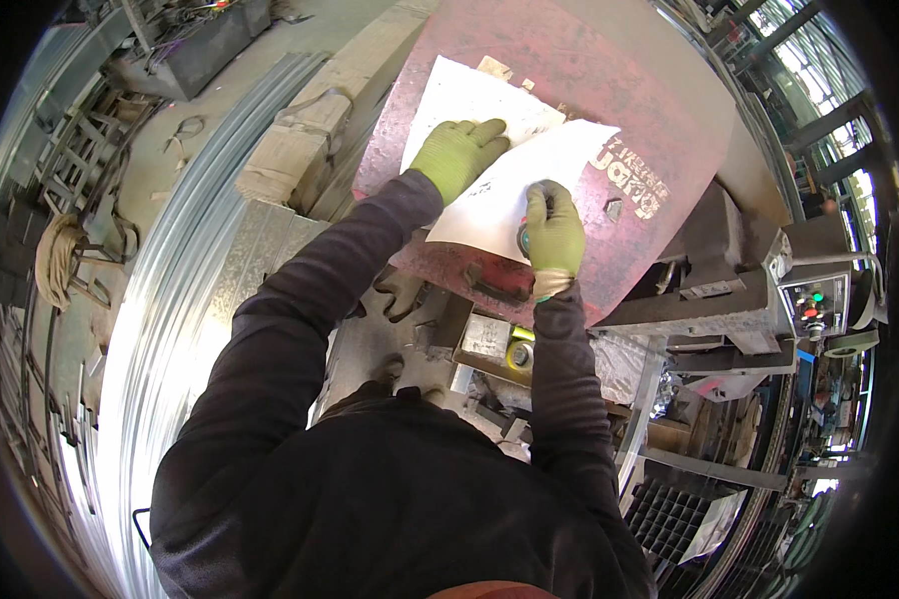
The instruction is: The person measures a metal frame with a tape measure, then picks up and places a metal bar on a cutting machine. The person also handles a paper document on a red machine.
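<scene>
Two white paper sheets lie overlapping on a worn red panel (400,150). My left hand (459,158), in a green glove, rests on them with fingers stretched out where the upper-left sheet (464,95) meets the lower sheet (489,215). Dark marks show on the paper. At the lower sheet's right side, my right hand (557,235), gloved the same way, closes around a small rounded object (523,239) with a teal and red edge. The glove covers most of that object, so its kind is not plain.
Long shiny metal profiles (185,230) and wooden beams (315,140) run along the left. Below the panel, an open drawer (494,361) holds a yellow tape roll (519,354). To the right stands a machine with a control box (815,305). A black gridded tray (664,519) sits lower right.
</scene>
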Demonstrator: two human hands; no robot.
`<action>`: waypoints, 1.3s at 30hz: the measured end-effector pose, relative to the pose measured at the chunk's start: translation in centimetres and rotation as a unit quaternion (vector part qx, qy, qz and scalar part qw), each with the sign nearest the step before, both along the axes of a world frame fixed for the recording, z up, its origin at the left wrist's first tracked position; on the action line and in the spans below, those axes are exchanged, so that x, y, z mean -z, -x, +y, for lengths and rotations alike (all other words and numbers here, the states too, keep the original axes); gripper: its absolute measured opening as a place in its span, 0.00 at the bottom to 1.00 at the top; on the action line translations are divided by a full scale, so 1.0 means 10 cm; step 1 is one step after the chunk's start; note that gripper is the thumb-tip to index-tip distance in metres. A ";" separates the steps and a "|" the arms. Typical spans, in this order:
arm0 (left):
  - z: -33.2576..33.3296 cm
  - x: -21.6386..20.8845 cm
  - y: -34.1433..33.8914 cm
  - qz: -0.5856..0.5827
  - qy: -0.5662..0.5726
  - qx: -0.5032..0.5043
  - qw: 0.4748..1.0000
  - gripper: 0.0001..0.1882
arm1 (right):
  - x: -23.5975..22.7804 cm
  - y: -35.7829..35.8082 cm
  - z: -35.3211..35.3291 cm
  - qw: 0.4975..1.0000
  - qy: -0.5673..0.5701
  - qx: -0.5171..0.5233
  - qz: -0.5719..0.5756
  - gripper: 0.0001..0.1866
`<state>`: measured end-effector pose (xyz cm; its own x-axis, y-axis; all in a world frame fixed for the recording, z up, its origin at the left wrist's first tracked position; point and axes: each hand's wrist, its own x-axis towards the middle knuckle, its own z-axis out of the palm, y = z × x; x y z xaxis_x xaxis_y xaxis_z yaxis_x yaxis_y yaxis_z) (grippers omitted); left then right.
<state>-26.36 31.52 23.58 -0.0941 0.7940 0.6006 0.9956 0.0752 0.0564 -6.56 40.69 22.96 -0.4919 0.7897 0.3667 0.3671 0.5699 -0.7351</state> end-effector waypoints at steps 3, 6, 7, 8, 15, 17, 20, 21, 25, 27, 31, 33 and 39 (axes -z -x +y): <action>-0.02 0.03 0.09 -0.014 -0.002 0.025 1.000 0.28 | -0.09 0.08 0.01 0.996 -0.047 0.009 -0.069 0.15; 0.11 0.00 0.19 -0.083 -0.114 0.104 0.984 0.16 | -0.12 0.21 0.04 0.993 -0.096 0.010 -0.062 0.15; 0.15 -0.01 0.21 -0.125 -0.097 0.112 0.981 0.16 | -0.13 0.26 0.07 0.993 -0.101 0.016 -0.062 0.16; 0.20 -0.02 0.25 -0.138 -0.130 0.141 0.972 0.15 | -0.14 0.31 0.09 0.992 -0.103 0.026 -0.073 0.16; 0.39 -0.11 0.65 -0.270 -0.087 0.179 0.942 0.21 | -0.25 0.48 0.20 0.995 -0.075 0.053 -0.050 0.17; 0.39 -0.14 0.77 -0.305 0.045 0.148 0.940 0.28 | -0.31 0.52 0.21 0.994 -0.085 0.050 -0.039 0.17; 0.41 -0.25 0.81 -0.158 0.110 0.163 0.968 0.30 | -0.38 0.58 0.21 0.993 -0.090 0.046 -0.058 0.16; 0.43 -0.29 0.77 -0.162 0.081 0.176 0.968 0.30 | -0.39 0.60 0.21 0.991 -0.098 0.056 -0.070 0.16; 0.46 -0.35 0.62 -0.225 0.032 0.183 0.956 0.19 | -0.41 0.65 0.21 0.985 -0.102 0.083 -0.109 0.16; 0.44 -0.27 0.61 -0.011 -0.060 0.138 0.989 0.19 | -0.41 0.66 0.22 0.987 -0.095 0.081 -0.106 0.15; 0.61 -0.02 0.77 -0.197 -0.088 0.170 0.962 0.27 | -0.36 0.64 0.21 0.989 -0.094 0.075 -0.087 0.16; 0.68 0.12 0.85 -0.383 -0.087 0.185 0.901 0.29 | -0.35 0.64 0.20 0.986 -0.112 0.081 -0.094 0.14; 0.62 -0.01 1.05 -0.338 -0.122 0.188 0.914 0.25 | -0.35 0.64 0.18 0.985 -0.114 0.078 -0.106 0.14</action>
<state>-36.88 37.75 23.66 -0.2573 0.6971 0.6693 0.6798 -0.3617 0.6380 -12.94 42.52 26.44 -0.4552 0.7713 0.4448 0.5950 0.6351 -0.4925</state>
